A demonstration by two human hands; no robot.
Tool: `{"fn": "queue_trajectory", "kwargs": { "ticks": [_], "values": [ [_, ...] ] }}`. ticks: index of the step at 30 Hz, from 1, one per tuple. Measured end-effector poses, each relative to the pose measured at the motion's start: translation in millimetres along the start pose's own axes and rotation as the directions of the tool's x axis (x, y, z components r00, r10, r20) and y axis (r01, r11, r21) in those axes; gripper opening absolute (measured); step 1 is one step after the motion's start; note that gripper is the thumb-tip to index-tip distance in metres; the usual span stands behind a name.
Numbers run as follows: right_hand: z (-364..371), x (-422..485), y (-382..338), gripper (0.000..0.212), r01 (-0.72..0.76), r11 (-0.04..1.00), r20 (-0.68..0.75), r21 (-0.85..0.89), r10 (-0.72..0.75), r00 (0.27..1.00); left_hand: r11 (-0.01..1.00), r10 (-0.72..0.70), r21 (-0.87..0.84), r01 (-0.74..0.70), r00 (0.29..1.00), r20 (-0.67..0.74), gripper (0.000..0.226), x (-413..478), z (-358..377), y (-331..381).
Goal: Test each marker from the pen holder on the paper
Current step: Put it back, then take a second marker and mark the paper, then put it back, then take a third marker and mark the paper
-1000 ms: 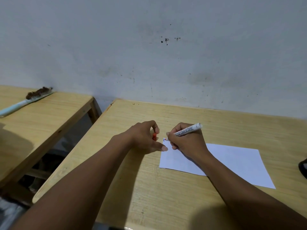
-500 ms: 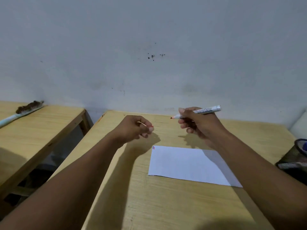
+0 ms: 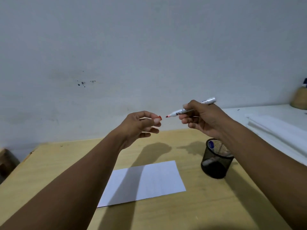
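My right hand [image 3: 205, 121] holds a white marker [image 3: 182, 110] with a red tip, raised above the desk and pointing left. My left hand [image 3: 138, 127] pinches the marker's red cap [image 3: 158, 118] between thumb and fingers, a short gap from the tip. A white sheet of paper [image 3: 149, 181] lies flat on the wooden desk [image 3: 207, 201] below my hands. A black mesh pen holder [image 3: 216, 161] stands to the right of the paper, with at least one blue-capped marker [image 3: 211, 144] inside; my right forearm covers part of its rim.
A grey wall rises just behind the desk. A white surface [image 3: 274, 123] with stacked white sheets adjoins the desk on the right, with a tan object [image 3: 299, 99] at its far end. The desk's left edge drops off near a brown object [image 3: 6, 161].
My right hand lifted the marker from the paper's left corner into the air. Both hands rose, cap and tip now facing each other. The view swung right, revealing the pen holder.
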State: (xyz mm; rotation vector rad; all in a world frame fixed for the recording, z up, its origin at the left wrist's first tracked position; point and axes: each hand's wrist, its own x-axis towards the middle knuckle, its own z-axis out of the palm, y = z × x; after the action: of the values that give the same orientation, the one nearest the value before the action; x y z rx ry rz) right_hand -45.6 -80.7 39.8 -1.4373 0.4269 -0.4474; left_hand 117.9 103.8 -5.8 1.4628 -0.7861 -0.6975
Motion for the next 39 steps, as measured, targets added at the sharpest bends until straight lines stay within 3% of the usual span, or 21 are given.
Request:
{"fn": "queue_trajectory", "kwargs": {
  "ticks": [6, 13, 15, 17, 20, 23, 27, 32, 39],
  "values": [
    [-32.9, -5.8, 4.7, 0.015, 0.018, 1.0, -0.048, 0.001, -0.018, 0.999, 1.0, 0.008, -0.007, -0.007, 0.997, 0.08, 0.013, 19.4, 47.0, 9.1],
    [-46.5, -5.6, 10.6, 0.011, 0.014, 0.999, -0.006, 0.048, -0.014, 1.0, 0.999, 0.052, -0.004, -0.052, 0.995, 0.088, 0.01, 26.3, 66.5, 12.3],
    [-49.5, -7.9, 6.2, 0.024, -0.022, 1.0, 0.032, -0.006, 0.023, 0.999, 0.998, 0.051, 0.018, -0.053, 0.993, 0.102, 0.01, 26.1, 66.9, 13.8],
    [-56.2, -10.8, -2.8, 0.053, -0.049, 0.994, 0.032, -0.093, 0.052, 0.998, 0.998, 0.05, 0.031, -0.054, 0.993, 0.108, 0.009, 27.4, 67.5, 17.1],
    [-81.0, -9.0, -15.0, 0.075, -0.046, 0.979, -0.157, -0.197, 0.015, 0.988, 0.994, 0.063, 0.082, -0.069, 0.995, 0.075, 0.01, 32.3, 65.5, 25.3],
    [-108.5, -6.7, -15.6, 0.056, -0.086, 0.903, -0.319, -0.42, -0.058, 0.946, 0.973, 0.09, 0.205, -0.104, 0.993, 0.079, 0.01, 37.2, 67.1, 30.0],
    [-117.3, -10.1, -2.5, 0.036, -0.107, 0.788, -0.277, -0.606, -0.083, 0.957, 0.887, 0.152, 0.42, -0.193, 0.98, 0.131, 0.012, 43.8, 93.2, 28.4],
    [-116.0, -13.3, 9.2, 0.04, -0.105, 0.748, -0.258, -0.656, -0.091, 0.962, 0.739, 0.137, 0.62, -0.261, 0.961, 0.242, 0.012, 49.1, 134.9, 22.3],
    [-128.2, -15.3, 15.5, 0.036, -0.097, 0.788, -0.343, -0.608, -0.15, 0.927, 0.564, 0.066, 0.761, -0.322, 0.936, 0.347, 0.042, 46.3, 172.1, 20.4]
  ]
}}
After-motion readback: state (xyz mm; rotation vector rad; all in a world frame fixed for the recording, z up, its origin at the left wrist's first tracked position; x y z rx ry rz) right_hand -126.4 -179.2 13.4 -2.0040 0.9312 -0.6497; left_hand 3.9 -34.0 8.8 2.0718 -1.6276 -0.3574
